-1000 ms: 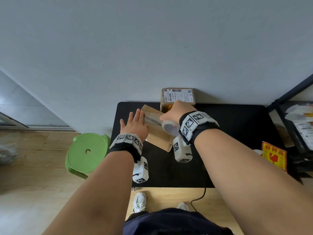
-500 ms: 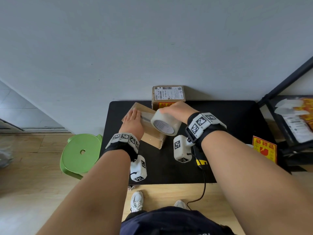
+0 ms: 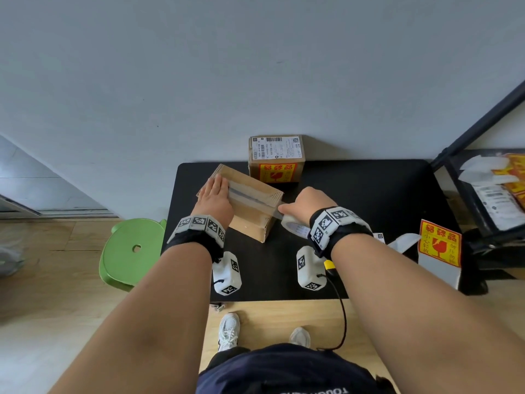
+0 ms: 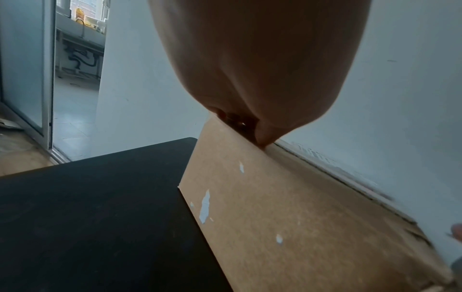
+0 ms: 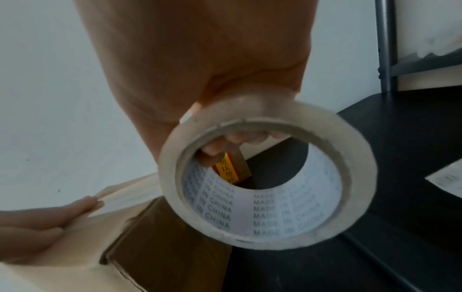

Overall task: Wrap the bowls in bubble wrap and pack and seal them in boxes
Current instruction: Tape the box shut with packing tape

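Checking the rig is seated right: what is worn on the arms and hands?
Both forearms are bare, no sleeves. Each wrist has a black band ringed with white black-patterned marker tiles; a white marked camera block hangs beneath. A black cable trails from the right block.

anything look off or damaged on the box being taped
Mostly cosmetic. The box has small pale scuffs on its side where the surface is torn off, seen from the left wrist. It also sits at an angle on the table, unlike the labelled box squared against the wall. The tape roll looks fine.
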### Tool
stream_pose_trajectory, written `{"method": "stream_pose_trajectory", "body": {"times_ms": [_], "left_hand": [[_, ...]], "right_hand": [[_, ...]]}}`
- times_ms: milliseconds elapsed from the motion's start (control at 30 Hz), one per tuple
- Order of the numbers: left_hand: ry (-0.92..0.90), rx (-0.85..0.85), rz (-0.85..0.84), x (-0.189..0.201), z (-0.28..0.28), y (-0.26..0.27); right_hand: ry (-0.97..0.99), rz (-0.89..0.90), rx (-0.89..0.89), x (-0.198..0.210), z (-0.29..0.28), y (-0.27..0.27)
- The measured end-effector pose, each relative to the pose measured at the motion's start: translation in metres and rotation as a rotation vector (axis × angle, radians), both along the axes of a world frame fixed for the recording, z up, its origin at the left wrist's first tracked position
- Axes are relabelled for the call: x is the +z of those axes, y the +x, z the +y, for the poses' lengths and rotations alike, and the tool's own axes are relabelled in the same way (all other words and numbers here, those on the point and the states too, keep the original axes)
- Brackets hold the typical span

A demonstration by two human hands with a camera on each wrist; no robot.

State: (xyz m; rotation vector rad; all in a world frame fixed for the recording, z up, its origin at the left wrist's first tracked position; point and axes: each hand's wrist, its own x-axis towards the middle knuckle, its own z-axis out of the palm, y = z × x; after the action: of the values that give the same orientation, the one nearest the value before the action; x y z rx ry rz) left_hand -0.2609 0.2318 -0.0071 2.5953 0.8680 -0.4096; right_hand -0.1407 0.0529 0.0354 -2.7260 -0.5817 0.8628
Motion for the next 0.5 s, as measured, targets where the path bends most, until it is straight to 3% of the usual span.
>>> {"method": "stream_pose_trajectory", "body": {"times_ms": [333, 500], "left_hand": [[0.016, 0.037, -0.043, -0.001, -0.014, -0.004], [0.087, -0.182, -0.067, -0.002, -0.045, 0.000]], "right_hand": [[-0.005, 0.064, -0.025, -0.030, 0.001, 0.004], [0.000, 0.045, 0.008, -0.033, 0.003, 0.008]]}}
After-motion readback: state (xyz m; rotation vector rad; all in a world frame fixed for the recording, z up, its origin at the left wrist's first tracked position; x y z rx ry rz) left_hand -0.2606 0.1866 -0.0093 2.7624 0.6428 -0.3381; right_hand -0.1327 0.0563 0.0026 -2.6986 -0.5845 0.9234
